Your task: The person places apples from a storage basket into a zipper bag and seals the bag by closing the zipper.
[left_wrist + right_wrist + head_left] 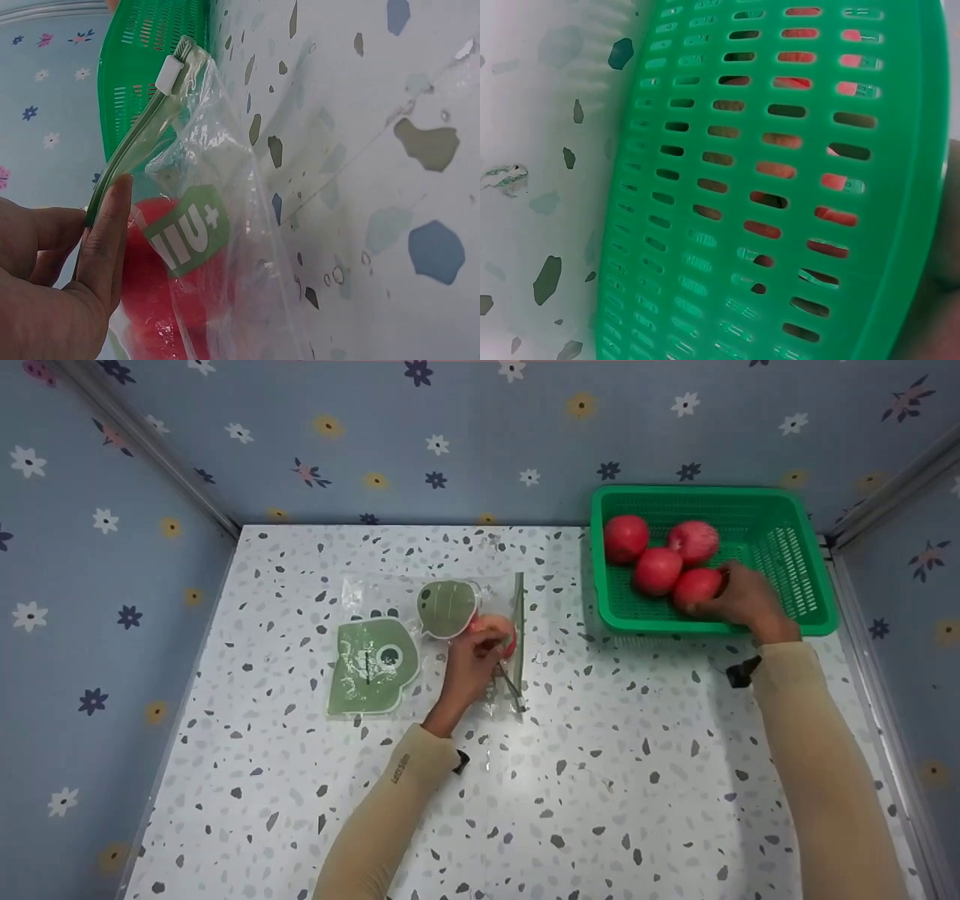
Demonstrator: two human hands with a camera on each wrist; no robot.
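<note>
A clear zip bag (364,594) printed with a green cartoon figure lies on the table with a red apple (511,639) inside, near its mouth. My left hand (469,666) pinches the bag's green zip edge (131,146) between thumb and fingers, lifting the film. The white slider (169,75) sits near one end of that edge. Over at the right, my right hand (746,598) reaches over the near rim of a green basket (814,577) and grips a red apple (696,588) in it. In the right wrist view the basket wall mostly hides that hand.
More apples (658,571) lie against the gripped one in the basket's left half. Speckled white tabletop (555,810) stretches in front of the bag and basket. Flowered panels (480,442) wall in the back and both sides.
</note>
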